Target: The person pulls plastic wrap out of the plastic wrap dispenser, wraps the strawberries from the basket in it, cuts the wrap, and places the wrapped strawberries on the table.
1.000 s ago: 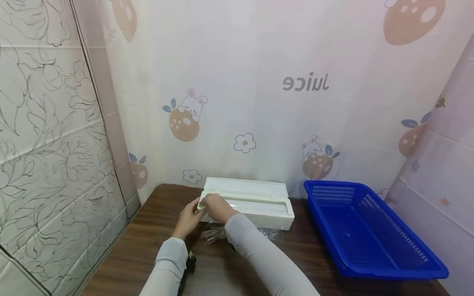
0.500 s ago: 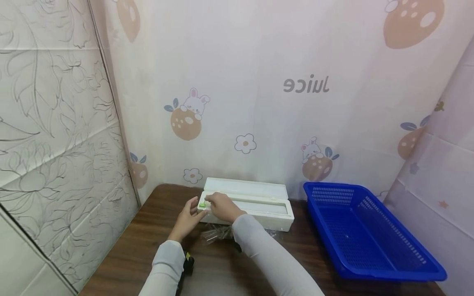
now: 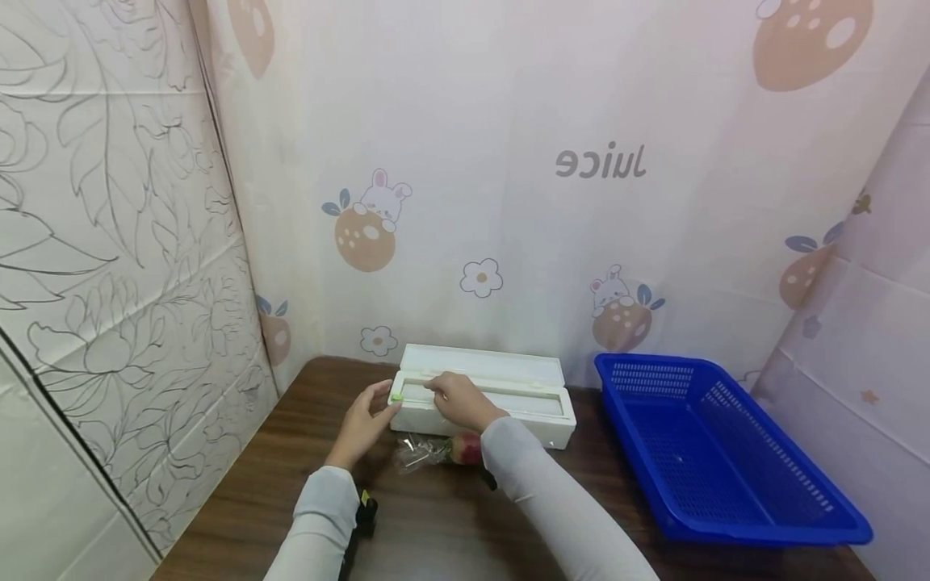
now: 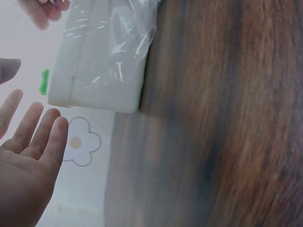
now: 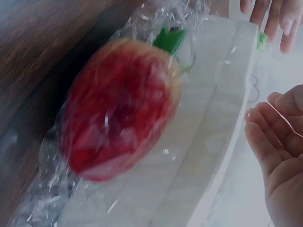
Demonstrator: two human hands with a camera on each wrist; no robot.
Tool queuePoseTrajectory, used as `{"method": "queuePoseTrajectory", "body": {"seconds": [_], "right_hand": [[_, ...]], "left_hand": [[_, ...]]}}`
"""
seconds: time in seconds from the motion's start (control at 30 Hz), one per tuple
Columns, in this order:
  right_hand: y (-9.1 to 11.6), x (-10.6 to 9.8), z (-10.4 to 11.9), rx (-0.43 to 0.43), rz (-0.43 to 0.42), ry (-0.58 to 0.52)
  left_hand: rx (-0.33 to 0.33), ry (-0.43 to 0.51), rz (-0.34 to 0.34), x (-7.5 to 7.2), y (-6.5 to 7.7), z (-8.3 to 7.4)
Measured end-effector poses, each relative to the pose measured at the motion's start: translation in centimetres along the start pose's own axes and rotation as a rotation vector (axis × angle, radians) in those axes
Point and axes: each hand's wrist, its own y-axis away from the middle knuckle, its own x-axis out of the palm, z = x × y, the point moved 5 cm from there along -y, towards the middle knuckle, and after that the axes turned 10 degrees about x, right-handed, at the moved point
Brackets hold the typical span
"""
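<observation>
A long white box [image 3: 479,428], shaped like a cling film dispenser, lies lengthwise on the table with its lid [image 3: 483,367] raised at the back. A green slider [image 3: 396,397] sits at its left end. My left hand [image 3: 363,424] is by that end, fingers spread and fairly straight in the left wrist view. Over the box's front edge is my right hand [image 3: 465,401], its fingers bent; nothing shows between them. In front of the box lies a red and yellow apple-like fruit [image 5: 120,109] with a green piece, covered by crinkled clear film [image 4: 125,42].
A blue plastic basket [image 3: 668,516] stands at the right of the brown wooden table [image 3: 276,476]. A black object with a yellow mark [image 3: 366,515] is beside the left sleeve. A patterned curtain [image 3: 523,202] hangs directly behind the box.
My right hand has moved right along the box, away from the green slider. My left hand has drawn back slightly. The red fruit has come into view from behind the right arm.
</observation>
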Motion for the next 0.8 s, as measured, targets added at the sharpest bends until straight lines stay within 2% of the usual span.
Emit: {"method": "queuePoseTrajectory", "body": {"seconds": [0.07,0.23,0.43,0.53,0.67,0.8], "right_hand": [[0.5,-0.4,-0.6,0.007,-0.004,-0.013],[1.9,-2.2,-2.1,-0.001,-0.046,-0.051],[5.1,-4.8,-3.2,0.012,-0.128,-0.076],[6.5,-5.6,-3.5,-0.001,-0.168,-0.074],[7.9,-6.0,-4.1,-0.054,-0.216,-0.067],[9.1,-5.9,-4.4,-0.095,-0.245,-0.051]], "left_hand": [[0.011,-0.030,-0.013,-0.1,0.0,-0.3],[0.088,-0.146,-0.048,-0.2,0.2,-1.8],[0.249,-0.160,-0.038,0.3,0.9,-4.4],[0.325,-0.158,-0.006,0.8,1.2,-5.2],[0.398,-0.172,0.074,1.7,1.5,-6.0],[0.420,-0.198,0.170,2.7,1.9,-6.5]]}}
